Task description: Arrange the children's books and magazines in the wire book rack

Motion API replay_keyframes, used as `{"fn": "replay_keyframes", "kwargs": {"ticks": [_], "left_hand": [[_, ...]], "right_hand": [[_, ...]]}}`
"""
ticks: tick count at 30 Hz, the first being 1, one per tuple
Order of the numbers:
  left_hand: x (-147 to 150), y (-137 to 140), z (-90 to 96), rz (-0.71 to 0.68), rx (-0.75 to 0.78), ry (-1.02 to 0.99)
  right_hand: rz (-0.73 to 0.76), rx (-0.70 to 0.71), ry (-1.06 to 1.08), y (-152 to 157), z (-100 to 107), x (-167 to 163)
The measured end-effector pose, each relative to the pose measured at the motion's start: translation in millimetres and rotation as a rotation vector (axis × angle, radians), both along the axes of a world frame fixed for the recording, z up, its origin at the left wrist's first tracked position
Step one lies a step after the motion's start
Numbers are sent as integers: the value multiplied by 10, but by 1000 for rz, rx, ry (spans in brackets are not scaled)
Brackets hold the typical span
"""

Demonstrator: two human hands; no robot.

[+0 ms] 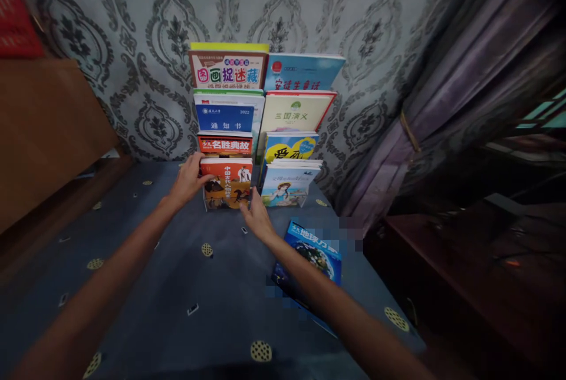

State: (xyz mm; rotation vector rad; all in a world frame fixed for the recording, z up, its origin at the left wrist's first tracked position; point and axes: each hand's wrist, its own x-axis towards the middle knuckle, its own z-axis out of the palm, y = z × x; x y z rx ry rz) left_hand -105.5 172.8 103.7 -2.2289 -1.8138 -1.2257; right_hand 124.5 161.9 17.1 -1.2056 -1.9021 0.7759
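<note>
An orange book [228, 185] stands in the lowest front tier on the left of a clear book rack [205, 200]. My left hand [189, 182] grips its left edge, thumb across the cover and fingers behind. At the lower right edge of the same book, my right hand [257, 216] holds it, thumb in front and a finger along the side. Just behind stands a red-topped book [225, 145]. To the right in the front tier is a light blue book [285, 182] with a girl in a hat on its cover.
Higher tiers hold a blue booklet [224, 119], a picture-puzzle book [227, 70], a pale green book [294, 112], a yellow-and-blue book [289, 147] and a blue storybook [305, 70]. A blue Earth book [313, 253] lies on the dark cloth [159, 309], partly under my right forearm. A purple curtain [393, 150] hangs right.
</note>
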Motion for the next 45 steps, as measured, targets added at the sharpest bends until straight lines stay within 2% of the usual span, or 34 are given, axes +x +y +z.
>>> {"fn": "replay_keyframes", "kwargs": {"ticks": [4,10,16,20,22,25,28,31,35,39,42,45], "left_hand": [[5,8,-155,29,22,-154],[71,-4,-274,56,89,-106],[122,-34,-333,102,74,-148],[145,-77,-380,147,51,-159],[152,-106,-395,162,48,-162],[152,-149,-404,167,48,-162],[143,-202,-420,173,59,-183],[176,-320,-496,196,63,-241],[422,-613,-684,242,36,-322],[904,-773,-775,-34,-64,-222],[1280,-640,-717,-209,-31,-206],[1552,-390,-663,-225,-38,-267]], "right_hand": [[-74,-14,87,166,-159,-126],[-141,79,195,242,-290,-169],[-112,73,230,256,-330,-153],[-66,141,230,78,-355,-27],[-39,178,215,-85,-386,157],[-36,168,179,-366,-446,640],[-195,122,152,-577,-486,1262],[-381,54,166,-616,-463,1773],[-435,126,266,-362,-321,2014],[-390,181,381,113,-96,1929],[-358,170,463,452,89,1845],[-348,128,527,680,275,1787]]}}
